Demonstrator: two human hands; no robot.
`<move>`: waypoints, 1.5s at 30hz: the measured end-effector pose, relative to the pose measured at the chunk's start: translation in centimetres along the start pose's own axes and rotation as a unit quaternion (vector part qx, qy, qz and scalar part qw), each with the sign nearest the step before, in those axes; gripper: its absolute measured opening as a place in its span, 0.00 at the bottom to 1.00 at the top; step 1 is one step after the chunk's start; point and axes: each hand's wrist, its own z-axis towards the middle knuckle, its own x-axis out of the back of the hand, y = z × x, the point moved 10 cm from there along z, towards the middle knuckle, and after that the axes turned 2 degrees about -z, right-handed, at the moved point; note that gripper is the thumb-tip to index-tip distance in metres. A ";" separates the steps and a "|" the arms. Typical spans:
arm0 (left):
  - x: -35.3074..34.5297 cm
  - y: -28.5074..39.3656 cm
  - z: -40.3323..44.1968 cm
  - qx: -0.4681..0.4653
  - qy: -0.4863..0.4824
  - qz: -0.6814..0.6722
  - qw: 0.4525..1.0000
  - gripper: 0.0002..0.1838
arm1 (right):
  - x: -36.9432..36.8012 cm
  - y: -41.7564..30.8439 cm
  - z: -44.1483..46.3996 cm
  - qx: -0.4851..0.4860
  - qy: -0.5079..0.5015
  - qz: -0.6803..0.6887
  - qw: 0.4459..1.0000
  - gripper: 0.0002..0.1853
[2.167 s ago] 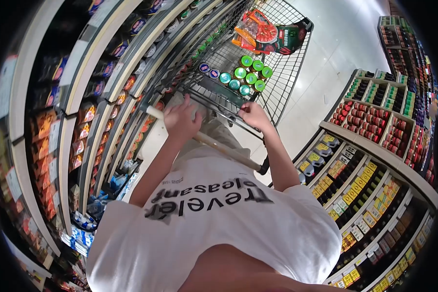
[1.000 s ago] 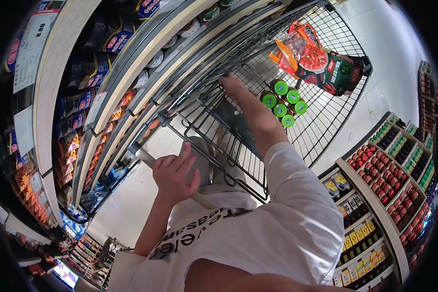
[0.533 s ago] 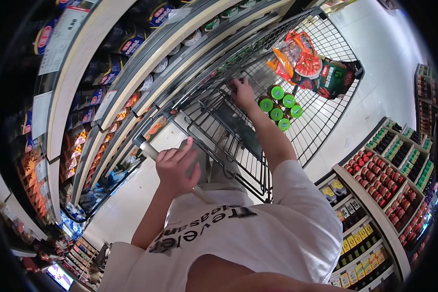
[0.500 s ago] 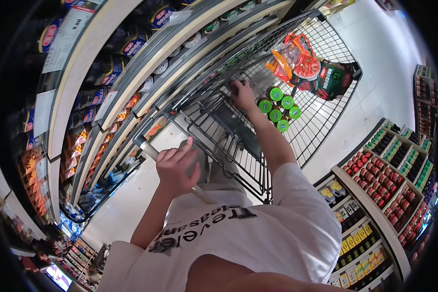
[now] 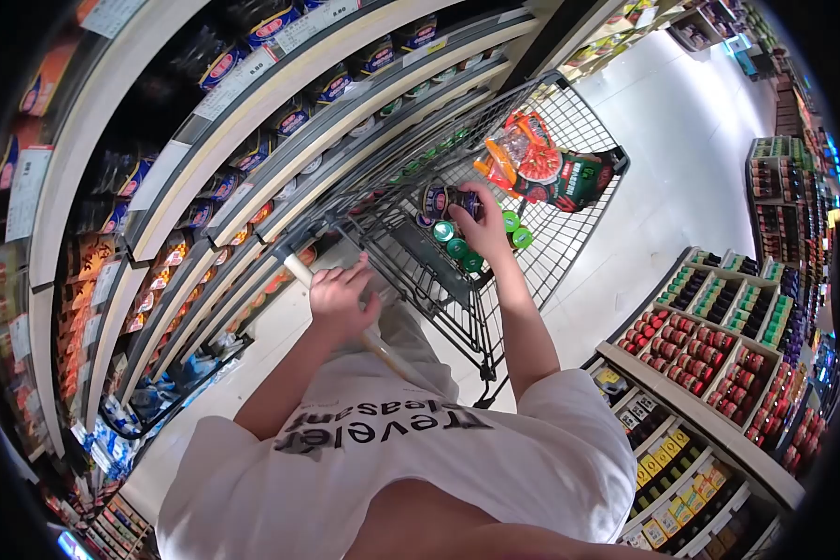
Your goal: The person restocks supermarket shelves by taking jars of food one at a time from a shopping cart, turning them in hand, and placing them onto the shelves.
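Observation:
My right hand [image 5: 484, 227] reaches into the shopping cart [image 5: 588, 245] and is closed around a dark packaged item [image 5: 463, 200] with a bluish-purple label. A similar dark item [image 5: 434, 202] is beside it; whether the two are joined, I cannot tell. Several jars with green lids [image 5: 457, 248] stand on both sides of my right wrist. Near the cart's pale handle [image 5: 381, 347], my left hand [image 5: 338, 297] is open, index finger stretched out and thumb apart. Contact between that hand and the handle is unclear.
Toward the cart's front lie an orange-red food bag [image 5: 537, 163] and a dark green bag [image 5: 579, 179]. Stocked shelves [image 5: 224, 140] run close along the left. On the right stands a display of red-lidded jars [image 5: 691, 350]. A tiled aisle floor [image 5: 667, 103] lies beyond the cart.
My right hand has drawn back slightly toward me, and the dark labelled item now shows plainly in it. The view has shifted, moving the cart left and down. My left hand stays by the handle.

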 end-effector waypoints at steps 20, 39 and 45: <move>8.8 0.4 2.9 -0.046 0.051 -0.617 0.784 0.25 | -8.4 -29.9 -5.7 0.219 -0.105 0.206 0.948 0.27; 24.5 4.0 -1.6 0.051 -0.059 -0.820 0.567 0.32 | -23.8 -39.5 -7.2 0.250 -0.301 0.161 0.906 0.48; 26.5 0.9 -3.1 0.031 0.066 -0.833 0.548 0.31 | -27.1 -39.8 -7.6 0.225 -0.298 0.198 0.906 0.40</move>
